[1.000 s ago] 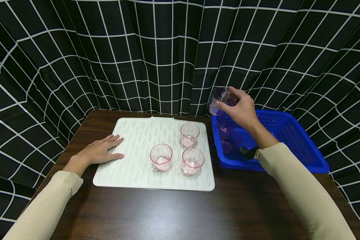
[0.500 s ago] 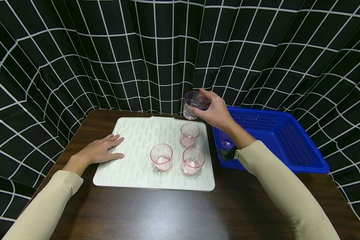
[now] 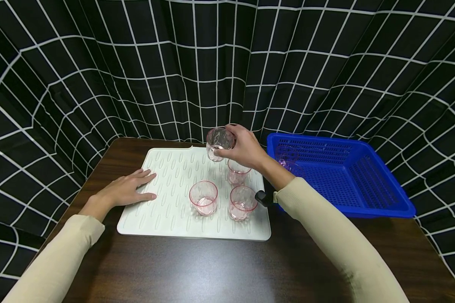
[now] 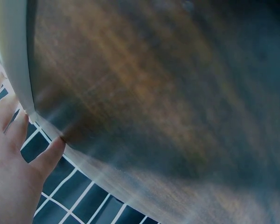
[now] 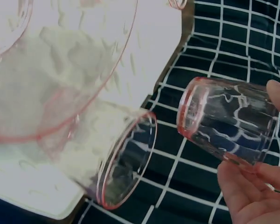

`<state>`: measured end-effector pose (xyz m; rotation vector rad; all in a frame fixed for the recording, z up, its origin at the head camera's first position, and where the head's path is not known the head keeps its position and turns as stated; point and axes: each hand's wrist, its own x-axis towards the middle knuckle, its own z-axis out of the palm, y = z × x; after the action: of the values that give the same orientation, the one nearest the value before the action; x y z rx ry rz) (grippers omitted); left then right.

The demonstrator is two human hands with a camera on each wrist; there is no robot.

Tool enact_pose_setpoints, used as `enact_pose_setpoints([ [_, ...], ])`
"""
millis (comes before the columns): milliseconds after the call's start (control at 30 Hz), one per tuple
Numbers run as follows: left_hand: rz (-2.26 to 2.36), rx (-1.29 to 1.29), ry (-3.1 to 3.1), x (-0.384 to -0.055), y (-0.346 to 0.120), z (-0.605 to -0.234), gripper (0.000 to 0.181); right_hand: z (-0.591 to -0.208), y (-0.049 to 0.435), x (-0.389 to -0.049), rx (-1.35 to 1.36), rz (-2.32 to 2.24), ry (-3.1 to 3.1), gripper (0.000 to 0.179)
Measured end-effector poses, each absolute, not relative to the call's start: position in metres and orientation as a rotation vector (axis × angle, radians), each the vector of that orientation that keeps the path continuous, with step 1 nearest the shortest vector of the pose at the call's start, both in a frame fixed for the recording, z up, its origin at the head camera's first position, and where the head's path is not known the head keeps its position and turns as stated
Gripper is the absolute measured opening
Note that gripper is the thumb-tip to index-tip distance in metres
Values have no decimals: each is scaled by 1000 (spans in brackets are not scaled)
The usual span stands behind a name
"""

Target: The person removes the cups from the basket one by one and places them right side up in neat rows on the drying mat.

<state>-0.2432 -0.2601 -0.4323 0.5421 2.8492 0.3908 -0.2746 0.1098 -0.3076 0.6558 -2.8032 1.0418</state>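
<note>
My right hand (image 3: 246, 147) grips a clear tumbler with a pink tint (image 3: 215, 150) between thumb and fingers, above the back edge of a white ridged drying mat (image 3: 167, 214). In the right wrist view the held tumbler (image 5: 228, 119) appears sideways, fingertips at one end. Three similar tumblers stand upright on the mat's right half: one in front (image 3: 204, 202), another to its right (image 3: 244, 207), and a third behind (image 3: 236, 176), partly covered by my right hand. My left hand (image 3: 125, 189) lies with spread fingers on the mat's left edge.
At the right, a blue plastic basket (image 3: 379, 181) holds more pink-tinted glassware (image 3: 287, 156) in its left end. A black strap piece (image 3: 264, 198) sticks out below my right wrist. A dark wooden table (image 3: 197, 269) bears everything, and a black curtain with white grid lines (image 3: 167, 84) hangs behind.
My right hand has carried the tumbler leftward from above the basket to over the mat's back edge, lowering it slightly. The left hand and the standing tumblers have stayed in place.
</note>
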Motion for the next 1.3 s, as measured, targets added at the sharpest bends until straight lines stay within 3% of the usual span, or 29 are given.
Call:
enact_pose_setpoints([
  [1300,390,563,2855,-245,-261,-433,90,-347,65,-290,528,828,-3186,83],
])
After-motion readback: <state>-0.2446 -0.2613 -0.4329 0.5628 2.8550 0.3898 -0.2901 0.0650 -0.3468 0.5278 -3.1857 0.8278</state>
